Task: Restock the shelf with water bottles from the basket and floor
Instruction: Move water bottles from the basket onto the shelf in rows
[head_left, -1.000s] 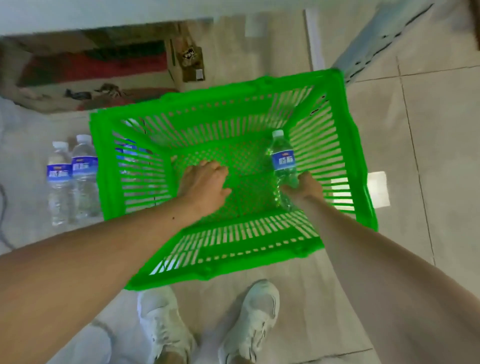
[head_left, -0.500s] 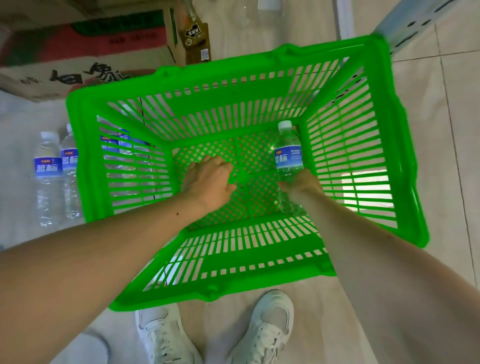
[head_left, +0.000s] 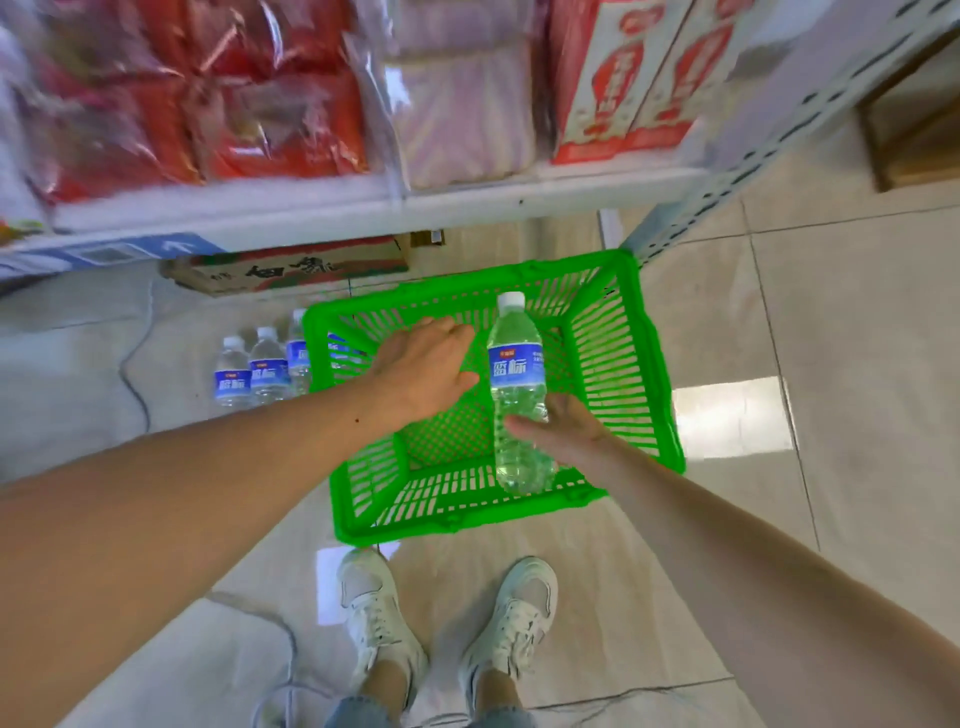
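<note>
A clear water bottle (head_left: 517, 384) with a white cap and blue label is held upright above the green plastic basket (head_left: 652, 364), gripped low on its body by my right hand (head_left: 566, 434). My left hand (head_left: 428, 371) hovers over the basket with fingers spread and nothing in it. The basket stands on the tiled floor in front of the white shelf (head_left: 363, 210). Three more water bottles (head_left: 262, 369) stand on the floor just left of the basket, the nearest partly hidden by its wall.
The shelf holds red packs (head_left: 197, 98), a pale wrapped bundle (head_left: 462, 104) and red-and-white cartons (head_left: 634, 78). A cardboard box (head_left: 291, 265) lies under the shelf. A perforated grey upright (head_left: 727, 171) rises right of the basket. A cable (head_left: 135, 379) runs along the floor at left. My white shoes (head_left: 441, 618) stand before the basket.
My right hand has lifted the bottle up out of the basket bottom. My left hand rose from the basket floor and opened. The view tilted upward, bringing the shelf into sight.
</note>
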